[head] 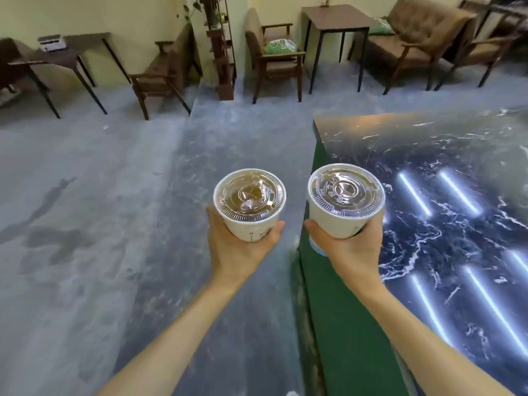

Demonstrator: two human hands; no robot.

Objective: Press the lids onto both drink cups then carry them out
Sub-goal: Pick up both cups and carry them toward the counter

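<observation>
Grey concrete floor (100, 195), brown armchairs (274, 55), dark marble counter (443, 172) reflecting striplights.

Left hand (240, 247) gripping lidded left cup (250, 205), right hand (350, 250) gripping lidded right cup (345, 200), marble counter (445, 224) beside

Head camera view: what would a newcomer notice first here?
Two white lidded cups at the centre, one in the left hand and one in the right hand, both with clear lids on. At the right, a dark marble counter reflects bright light strips; brown chairs stand along the far wall.
</observation>
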